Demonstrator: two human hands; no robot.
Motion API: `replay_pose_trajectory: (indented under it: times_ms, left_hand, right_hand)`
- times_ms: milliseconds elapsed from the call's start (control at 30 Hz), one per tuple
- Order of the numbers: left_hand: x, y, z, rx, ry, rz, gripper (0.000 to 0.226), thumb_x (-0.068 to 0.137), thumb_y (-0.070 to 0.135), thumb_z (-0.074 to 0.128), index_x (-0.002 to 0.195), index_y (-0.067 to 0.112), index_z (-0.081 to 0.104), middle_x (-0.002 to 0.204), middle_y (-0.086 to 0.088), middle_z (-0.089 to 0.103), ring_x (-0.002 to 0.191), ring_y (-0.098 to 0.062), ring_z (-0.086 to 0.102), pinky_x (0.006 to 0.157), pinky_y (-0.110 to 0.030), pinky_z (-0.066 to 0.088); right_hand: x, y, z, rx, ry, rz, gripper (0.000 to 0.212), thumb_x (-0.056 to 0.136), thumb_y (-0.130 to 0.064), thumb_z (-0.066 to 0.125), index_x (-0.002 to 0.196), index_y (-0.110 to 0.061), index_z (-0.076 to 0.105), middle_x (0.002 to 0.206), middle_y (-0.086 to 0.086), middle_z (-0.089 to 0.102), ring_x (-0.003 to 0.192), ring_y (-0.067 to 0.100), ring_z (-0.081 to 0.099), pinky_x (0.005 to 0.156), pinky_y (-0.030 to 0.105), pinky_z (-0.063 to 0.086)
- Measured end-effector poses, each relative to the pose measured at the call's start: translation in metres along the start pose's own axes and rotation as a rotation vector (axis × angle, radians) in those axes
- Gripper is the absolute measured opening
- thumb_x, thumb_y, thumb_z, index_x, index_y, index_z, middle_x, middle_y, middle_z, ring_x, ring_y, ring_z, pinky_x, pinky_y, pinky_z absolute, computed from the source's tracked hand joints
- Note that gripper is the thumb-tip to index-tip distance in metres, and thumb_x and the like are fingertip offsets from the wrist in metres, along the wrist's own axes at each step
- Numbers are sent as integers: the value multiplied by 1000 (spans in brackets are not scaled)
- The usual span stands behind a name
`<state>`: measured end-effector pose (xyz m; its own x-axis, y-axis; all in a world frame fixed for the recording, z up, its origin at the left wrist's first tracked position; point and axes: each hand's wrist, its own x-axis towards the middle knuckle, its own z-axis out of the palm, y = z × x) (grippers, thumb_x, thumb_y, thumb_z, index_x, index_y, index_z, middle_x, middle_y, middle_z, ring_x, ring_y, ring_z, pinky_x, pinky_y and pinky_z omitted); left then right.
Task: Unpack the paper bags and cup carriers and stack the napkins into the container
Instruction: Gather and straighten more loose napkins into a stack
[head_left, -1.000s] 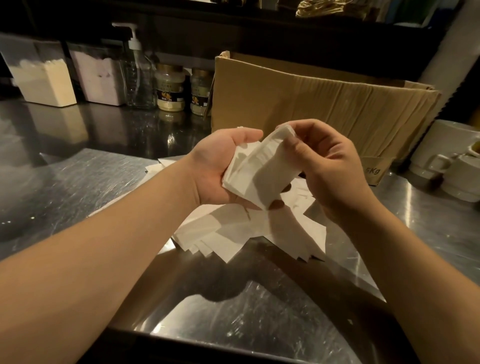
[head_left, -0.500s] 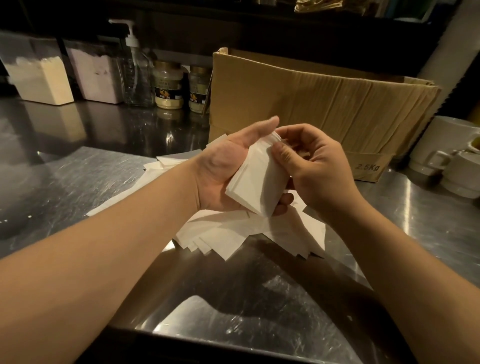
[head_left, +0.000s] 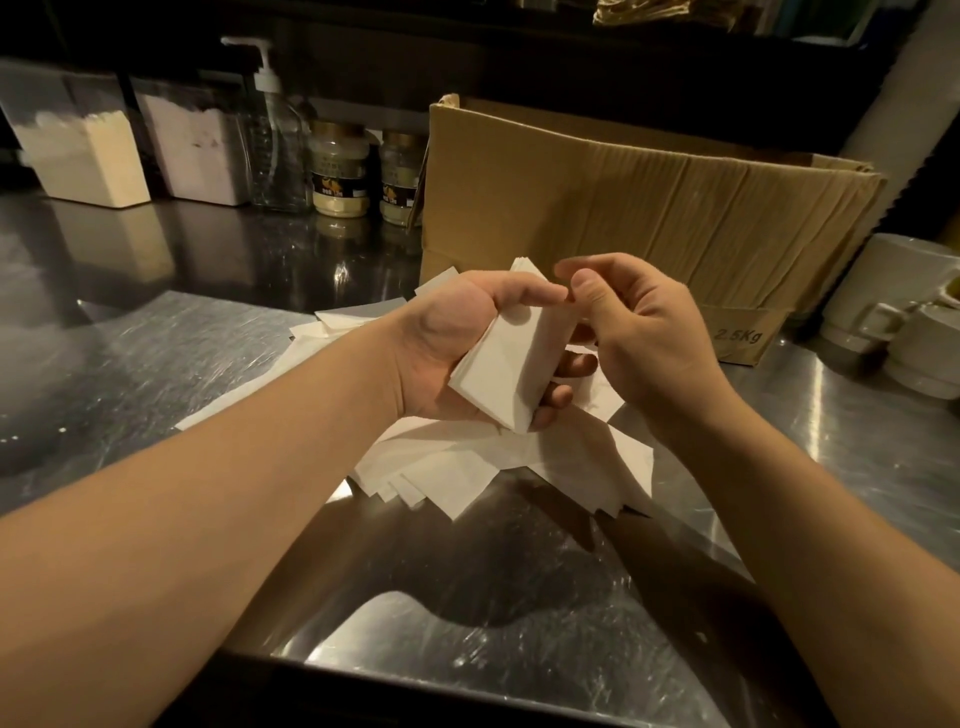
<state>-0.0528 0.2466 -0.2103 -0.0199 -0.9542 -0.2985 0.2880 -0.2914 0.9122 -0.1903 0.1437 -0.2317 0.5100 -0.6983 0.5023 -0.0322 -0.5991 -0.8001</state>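
Note:
My left hand (head_left: 447, 343) grips a small squared stack of white napkins (head_left: 506, 369), thumb on top and fingers curled underneath. My right hand (head_left: 644, 332) is at the stack's right end with fingers curled, thumb tip near my left thumb; whether it pinches the napkins is hidden. Under both hands a loose pile of white napkins (head_left: 467, 467) lies spread on the steel counter (head_left: 182, 364). Behind stands an open brown cardboard box (head_left: 623, 208) marked 2.5Kg.
White mugs (head_left: 893, 322) stand at the right edge. At the back left are two plastic tubs of powder (head_left: 88, 150), a clear pump bottle (head_left: 275, 135) and two jars (head_left: 340, 171). A dark shelf runs above.
The stack has been squared up in my left hand, whose thumb has closed down over it. My right hand has slid to the stack's right end, off its face.

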Motion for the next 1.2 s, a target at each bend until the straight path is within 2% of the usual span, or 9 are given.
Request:
replay_pose_trajectory:
  times_ms: [100,267,333,467,567,700,833,933,1200]
  left_hand:
    - [-2,2,0,-19,12,-15,46,76,42,61,113,14,60,81,-10,71,78,-22,64,79,-35,51]
    - [1,3,-7,-114,28,11,57,76,42,63,125,14,57,96,-12,70,82,-23,64,79,-35,52]
    - [3,2,-9,-146,37,28,60,80,42,62,132,13,58,101,-12,69,81,-24,63,78,-35,51]
    - [7,0,-11,-192,80,46,60,82,43,61,135,14,60,106,-11,69,82,-23,64,75,-35,53]
    - [10,-1,-12,-215,141,34,52,88,46,59,130,16,61,105,-10,71,83,-23,65,74,-33,55]
    - [11,-1,-12,-219,181,35,56,90,47,58,137,17,59,105,-10,72,85,-23,64,73,-33,55]
    - [12,-2,-12,-210,186,32,53,89,48,59,132,17,60,108,-10,71,87,-23,63,73,-34,56]
    - [13,-2,-13,-205,196,29,52,89,48,59,130,17,61,110,-10,71,89,-23,63,73,-34,56]
    - [13,-2,-13,-201,173,21,47,90,47,58,124,15,63,103,-10,72,85,-22,63,74,-34,54]
  right_hand:
    - [5,3,-5,3,54,15,19,105,-24,53,111,-17,70,101,-1,71,97,16,69,83,37,61]
    - [11,11,-15,-24,223,62,26,103,-29,54,91,-12,71,82,13,68,74,15,60,70,37,52]
    - [16,14,-20,-65,258,124,26,100,-32,56,84,-16,69,74,6,66,72,16,60,70,40,52]
    - [22,23,-25,-216,164,300,23,97,-31,62,76,-22,62,77,-4,65,71,10,60,62,28,49]
    - [21,28,-22,-327,71,377,14,93,-28,63,88,-21,74,76,-3,69,68,12,63,58,26,49]
    - [21,28,-19,-539,-135,426,22,98,-35,59,99,-23,77,90,1,74,86,22,69,75,31,56]
    - [17,23,-19,-618,-284,373,25,97,-45,63,116,-31,71,95,-8,67,75,7,61,65,24,46]
    - [17,23,-17,-638,-333,389,42,88,-50,72,124,-29,69,114,-7,67,94,15,65,83,32,53]
    - [14,26,-8,-443,-250,465,18,95,-42,67,97,-25,71,83,0,76,74,20,73,74,36,62]
